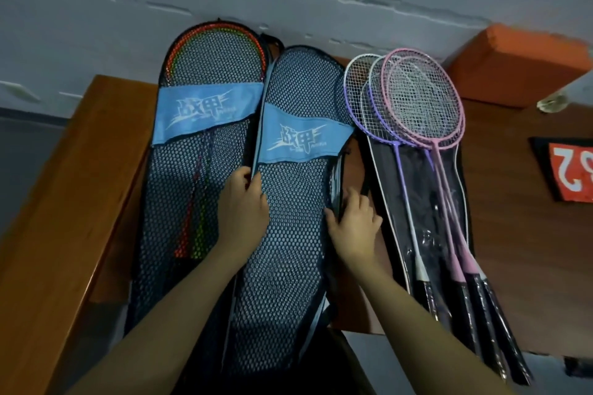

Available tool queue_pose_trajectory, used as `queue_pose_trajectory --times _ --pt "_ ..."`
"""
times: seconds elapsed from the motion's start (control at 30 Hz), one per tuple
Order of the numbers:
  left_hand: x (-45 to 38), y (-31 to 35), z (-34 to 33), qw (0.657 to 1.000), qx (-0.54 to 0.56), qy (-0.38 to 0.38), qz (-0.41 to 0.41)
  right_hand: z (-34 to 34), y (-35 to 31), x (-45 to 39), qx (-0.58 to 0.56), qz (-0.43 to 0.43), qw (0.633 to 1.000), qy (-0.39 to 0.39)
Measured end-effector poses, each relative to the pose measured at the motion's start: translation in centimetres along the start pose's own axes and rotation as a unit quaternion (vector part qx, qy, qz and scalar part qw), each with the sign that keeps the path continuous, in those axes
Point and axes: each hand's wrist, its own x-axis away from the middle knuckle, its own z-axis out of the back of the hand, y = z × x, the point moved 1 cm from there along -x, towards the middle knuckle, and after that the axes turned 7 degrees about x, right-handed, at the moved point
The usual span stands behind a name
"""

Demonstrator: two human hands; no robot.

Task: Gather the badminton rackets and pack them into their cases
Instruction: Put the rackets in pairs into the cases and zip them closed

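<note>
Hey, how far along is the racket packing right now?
Partly done. The left mesh case already holds the red and green rackets. In hand: the left hand and right hand grip opposite edges of the middle mesh case, which looks empty. Left: the purple and pink rackets lie loose on top of the black case on the wooden table.

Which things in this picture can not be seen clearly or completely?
- Head view: whether the middle mesh case holds rackets; both hands and dark netting cover it.
- Red sign: cut off by the right edge.
- Racket handles: dim and overlapping, so their number is uncertain.
</note>
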Motion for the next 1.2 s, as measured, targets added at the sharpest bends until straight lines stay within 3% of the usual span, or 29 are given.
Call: queue_pose_trajectory --times 0.1,0.27,0.4,0.7,1.0,1.2 --pt "0.0 0.1 -0.5 0.998 -0.043 -0.006 -0.05 -0.9 -0.1 0.1 -0.006 -0.032 0.999 -0.003" --pt "-0.8 2.0 -1.8 0.984 0.014 -0.038 -0.171 -0.9 -0.5 0.2 -0.158 -0.002 0.987 0.025" --pt "-3.1 5.1 -1.9 0.981 0.085 -0.114 -0.128 0.9 -1.3 0.5 -0.218 0.069 0.973 0.027" --pt "-5.1 7.7 1.6 0.951 0.288 -0.115 0.022 5.4 -3.7 2.9 -0.251 0.198 0.947 0.028" --pt "-4.3 7.7 7.8 0.912 0.407 0.014 0.042 7.9 -6.0 3.4 -0.347 0.179 0.921 0.02" --pt "-4.1 8.0 11.8 0.882 0.461 0.091 0.008 8.1 -8.6 3.9 -0.474 0.174 0.863 -0.024"
